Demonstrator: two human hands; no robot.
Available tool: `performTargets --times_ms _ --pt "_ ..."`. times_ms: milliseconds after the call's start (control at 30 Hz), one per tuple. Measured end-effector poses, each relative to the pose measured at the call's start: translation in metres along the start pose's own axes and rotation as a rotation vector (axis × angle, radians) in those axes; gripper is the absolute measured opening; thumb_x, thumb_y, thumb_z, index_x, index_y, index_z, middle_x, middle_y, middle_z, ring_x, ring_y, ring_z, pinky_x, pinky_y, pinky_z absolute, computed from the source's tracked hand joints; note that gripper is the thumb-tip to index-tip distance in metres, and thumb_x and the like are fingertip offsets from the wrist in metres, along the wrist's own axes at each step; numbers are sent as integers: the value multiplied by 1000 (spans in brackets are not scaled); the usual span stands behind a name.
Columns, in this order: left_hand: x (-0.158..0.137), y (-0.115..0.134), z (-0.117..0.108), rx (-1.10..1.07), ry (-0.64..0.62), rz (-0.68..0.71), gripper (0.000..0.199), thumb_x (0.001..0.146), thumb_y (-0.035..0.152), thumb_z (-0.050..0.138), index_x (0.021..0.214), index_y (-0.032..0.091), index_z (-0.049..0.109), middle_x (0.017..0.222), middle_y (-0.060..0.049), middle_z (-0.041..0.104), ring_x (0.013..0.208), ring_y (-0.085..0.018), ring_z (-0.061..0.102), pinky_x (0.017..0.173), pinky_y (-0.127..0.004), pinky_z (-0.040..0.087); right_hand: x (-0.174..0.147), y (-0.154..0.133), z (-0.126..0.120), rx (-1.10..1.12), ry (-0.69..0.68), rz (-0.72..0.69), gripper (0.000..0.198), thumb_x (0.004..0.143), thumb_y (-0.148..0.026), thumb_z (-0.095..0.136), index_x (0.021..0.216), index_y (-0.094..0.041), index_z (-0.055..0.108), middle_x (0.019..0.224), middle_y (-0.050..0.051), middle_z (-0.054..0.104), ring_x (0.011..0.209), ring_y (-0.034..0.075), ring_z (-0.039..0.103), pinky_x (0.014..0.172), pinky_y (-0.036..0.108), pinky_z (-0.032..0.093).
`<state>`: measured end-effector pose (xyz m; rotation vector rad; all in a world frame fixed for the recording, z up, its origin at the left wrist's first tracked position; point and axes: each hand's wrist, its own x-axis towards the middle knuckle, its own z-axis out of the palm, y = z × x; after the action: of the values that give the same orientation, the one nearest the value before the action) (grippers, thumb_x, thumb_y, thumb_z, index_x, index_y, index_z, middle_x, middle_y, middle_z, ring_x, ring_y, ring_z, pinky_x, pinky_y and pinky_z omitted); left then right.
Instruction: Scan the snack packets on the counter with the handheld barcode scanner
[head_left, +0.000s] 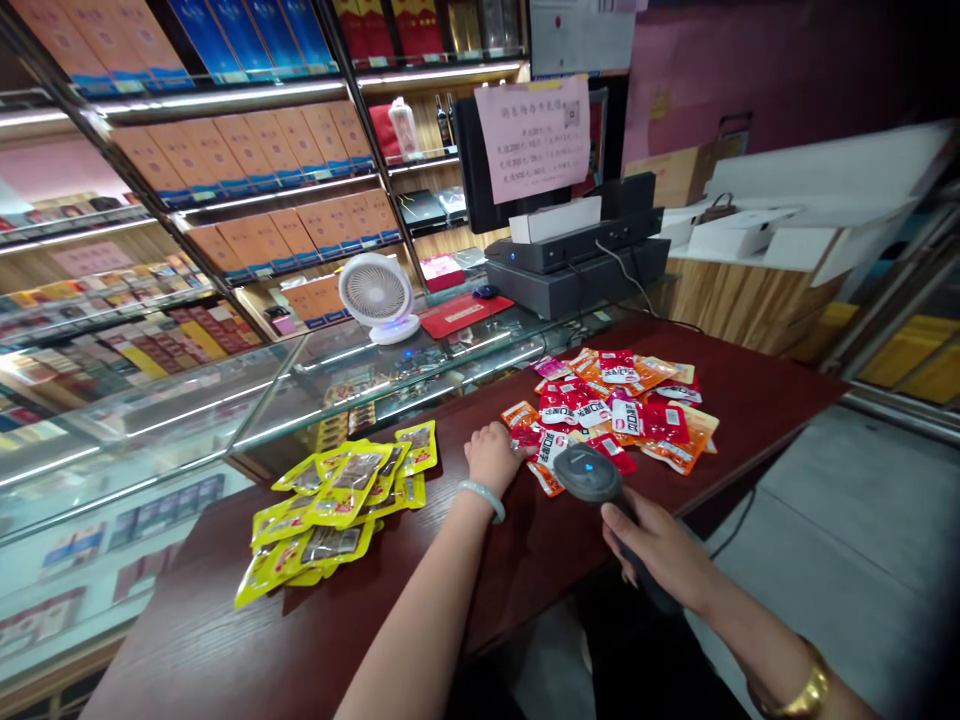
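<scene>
My right hand (660,555) grips the barcode scanner (589,472), rigid and light; my left hand (491,455) rests closed on the red snack packets (615,405) just ahead on the surface (757,385). They look soft and slippery; pinch their edges.

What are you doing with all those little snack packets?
A person stands at a dark red counter in a shop. The right hand holds a black barcode scanner, aimed at a pile of red and orange snack packets. The left hand rests on the counter and touches the near edge of that pile. A separate heap of yellow packets lies to the left, untouched.
</scene>
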<state>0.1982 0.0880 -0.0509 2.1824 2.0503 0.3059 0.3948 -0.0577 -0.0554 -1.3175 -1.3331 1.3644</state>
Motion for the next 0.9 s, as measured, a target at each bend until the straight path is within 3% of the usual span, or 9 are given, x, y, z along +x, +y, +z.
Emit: performTargets --times_ms 133,200,267,367,500,667,900 --pt "0 -3 4 -43 -14 142 74 73 69 56 137 33 43 129 -12 53 117 -32 48 94 -44 38 4 -2 2 -15 -2 -5 44 86 -65 46 91 -21 46 57 -8 50 38 9 48 42 23 43" --pt "4 -3 4 -33 -61 199 67 72 69 58 131 38 49 127 -10 53 117 -31 48 94 -44 38 5 -3 3 -11 0 2 45 85 -66 46 91 -21 46 57 -8 50 38 9 48 41 23 43" --pt "9 -4 2 -9 -101 210 64 66 69 64 118 31 59 121 -11 56 114 -32 50 92 -43 40 5 -3 3 -3 3 8 45 85 -66 46 92 -21 46 57 -8 49 38 9 48 41 22 42" --pt "14 -12 -3 -79 -145 169 63 63 63 70 105 19 59 107 -13 62 101 -28 58 84 -35 43 4 -5 3 -4 10 5 46 85 -66 46 93 -21 46 57 -8 50 38 9 48 41 22 42" --pt "19 -41 -6 -329 -51 13 38 79 45 64 105 19 52 92 -8 68 83 -20 64 72 -28 44 6 -10 10 21 -19 7 45 85 -65 47 94 -21 47 57 -9 48 37 8 47 41 22 43" --pt "20 -75 3 -633 157 -103 21 92 33 46 105 18 51 95 -8 68 79 -16 64 68 -27 47 14 -17 34 72 -138 3 42 87 -63 48 89 -21 47 57 -9 48 37 7 45 40 20 41" --pt "21 -80 12 -714 181 -131 21 93 32 43 103 17 54 96 -9 68 80 -16 64 67 -26 49 35 -24 60 165 -237 -17 41 87 -62 50 91 -21 46 57 -9 48 36 6 44 37 19 40"
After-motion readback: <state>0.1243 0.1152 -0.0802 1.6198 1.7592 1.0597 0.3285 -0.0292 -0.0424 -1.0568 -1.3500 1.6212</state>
